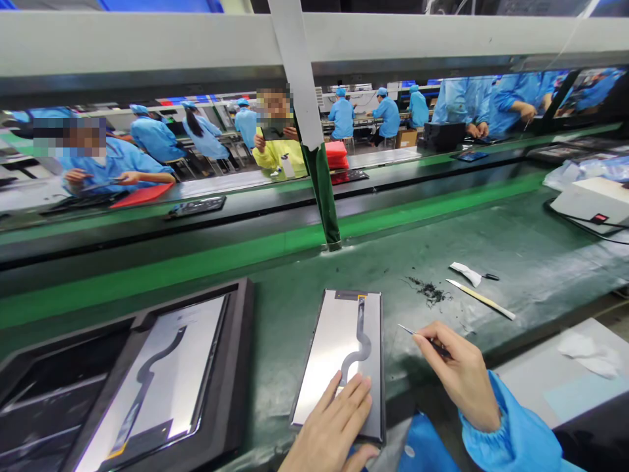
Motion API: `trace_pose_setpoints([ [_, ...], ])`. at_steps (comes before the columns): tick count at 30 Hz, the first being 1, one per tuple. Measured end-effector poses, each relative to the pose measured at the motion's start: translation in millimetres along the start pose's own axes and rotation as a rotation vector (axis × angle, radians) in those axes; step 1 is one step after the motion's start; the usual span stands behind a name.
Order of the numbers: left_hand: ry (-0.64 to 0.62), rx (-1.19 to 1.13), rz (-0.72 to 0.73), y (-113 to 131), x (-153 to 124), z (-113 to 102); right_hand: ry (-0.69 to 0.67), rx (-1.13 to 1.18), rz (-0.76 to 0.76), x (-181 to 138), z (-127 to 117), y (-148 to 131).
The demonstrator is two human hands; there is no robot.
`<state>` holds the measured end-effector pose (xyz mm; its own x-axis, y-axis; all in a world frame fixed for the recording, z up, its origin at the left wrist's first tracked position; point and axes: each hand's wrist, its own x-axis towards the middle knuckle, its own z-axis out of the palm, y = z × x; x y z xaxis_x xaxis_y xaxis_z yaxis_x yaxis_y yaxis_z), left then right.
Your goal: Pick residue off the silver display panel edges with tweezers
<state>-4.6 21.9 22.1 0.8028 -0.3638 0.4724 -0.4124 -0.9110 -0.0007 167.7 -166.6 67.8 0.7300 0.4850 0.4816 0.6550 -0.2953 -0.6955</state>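
- At the center lies the silver-backed panel (pixel 319 354), flat on the green counter (pixel 280 314), long side running away from the person; take it as the clock's hub.
- A dark, curving ribbon cable (pixel 362 328) runs along its back, with an orange-edged end toward 12 o'clock.
- At 6 o'clock, the left hand (pixel 337 423) rests on the panel's near part, palm down; its grip is open, fingers laid flat rather than wrapped around anything.
- At 3 o'clock, the right hand (pixel 457 373) is just beside the panel, its grip closed on a slim tool (pixel 405 329); the thin metal tip points to 10 o'clock, apart from the panel.
- At 9 o'clock sits a dark tray (pixel 236 367), holding a second silver-backed panel (pixel 179 380) with a similar cable.
- At 2 o'clock, black scraps (pixel 432 294) lie scattered near a pale, slender blade (pixel 484 301) and a white-wrapped implement (pixel 466 273).
- Farther off at 2 o'clock stands a white box (pixel 592 200).
- Toward 11 o'clock, across the line, a co-worker in yellow (pixel 263 157) holds up a dark flat piece (pixel 278 130).
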Motion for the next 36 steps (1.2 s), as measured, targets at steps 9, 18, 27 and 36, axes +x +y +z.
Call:
trace_pose_setpoints([
  [9,0.059,0.017,0.024,-3,2,3,0.020,-0.020,-0.013,26,-4,1],
  [18,0.096,0.012,0.036,-8,-8,18,0.086,-0.014,-0.037,55,-8,4],
  [27,0.163,0.048,0.079,-11,-19,40,0.118,-0.004,-0.018,84,-11,9],
  [36,0.184,0.056,0.088,-12,-23,45,0.169,-0.017,-0.039,115,-12,10],
])
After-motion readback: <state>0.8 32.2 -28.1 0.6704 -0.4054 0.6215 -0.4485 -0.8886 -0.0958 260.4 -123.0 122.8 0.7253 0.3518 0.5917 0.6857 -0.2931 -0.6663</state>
